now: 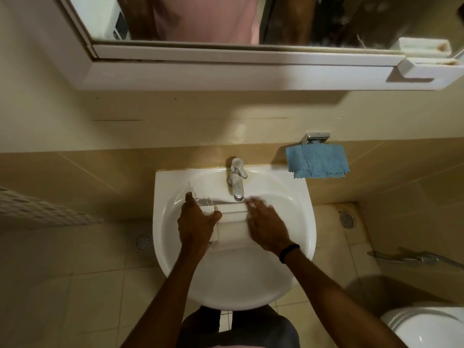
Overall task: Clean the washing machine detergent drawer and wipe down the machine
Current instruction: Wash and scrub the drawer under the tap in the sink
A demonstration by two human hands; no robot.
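Observation:
The white detergent drawer (232, 228) lies across the bowl of a white sink (298, 222), just below the chrome tap (237, 180). My left hand (197, 223) grips the drawer's left end, thumb curled over its top edge. My right hand (266, 226) lies flat on the drawer's right part with fingers straight and blurred. A blue cloth (317, 160) hangs from a metal holder on the tiled wall, right of the tap. The washing machine is not in view.
A mirror cabinet (226, 69) juts out above the sink. A toilet (426, 327) stands at the lower right, with a spray hose (414, 258) on the wall above it. Floor drains (143, 241) sit either side of the sink. A white perforated basket (37, 209) is at left.

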